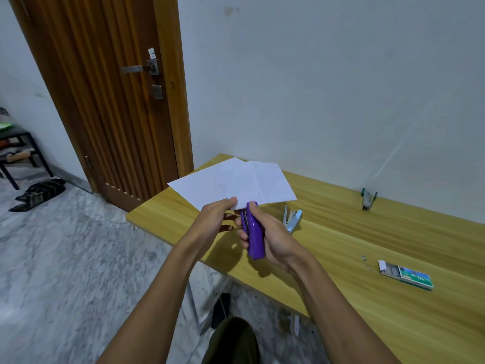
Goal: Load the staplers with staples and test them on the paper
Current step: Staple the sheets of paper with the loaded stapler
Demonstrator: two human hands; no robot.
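My right hand grips a purple stapler, its nose at the near edge of a white sheet of paper. My left hand pinches that same edge just left of the stapler and holds the sheet up above the table. A few staples show in the paper near the stapler's nose. A light blue stapler lies open on the wooden table. A green stapler stands open near the wall. A green box of staples lies open at the right, with loose staples beside it.
A wooden door stands left of the table, and the white wall runs behind it. On the marble floor lie dark slippers by a black low table. My knee shows below the table's near edge.
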